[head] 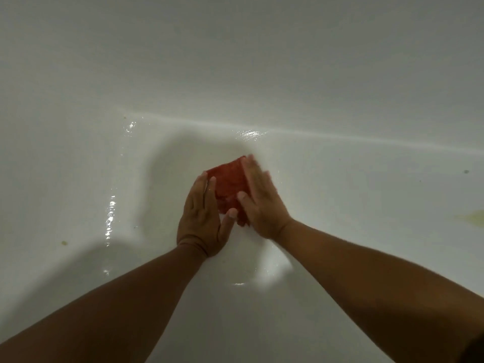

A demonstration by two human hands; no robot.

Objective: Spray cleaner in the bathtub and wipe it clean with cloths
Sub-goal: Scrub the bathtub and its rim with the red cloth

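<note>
A red cloth (228,185) lies bunched on the wet white floor of the bathtub (131,179), near the middle of the view. My left hand (201,218) lies flat with straight fingers against the cloth's left edge. My right hand (259,197) presses flat on the cloth's right side; its fingertips are blurred. Both bare forearms reach in from the bottom edge. No spray bottle is in view.
The tub's far wall (262,61) rises beyond a bright crease above the cloth. A yellowish stain (471,217) marks the floor at the right edge, a small yellow spot (63,242) sits at the left, and a dark speck (466,171) lies at the right.
</note>
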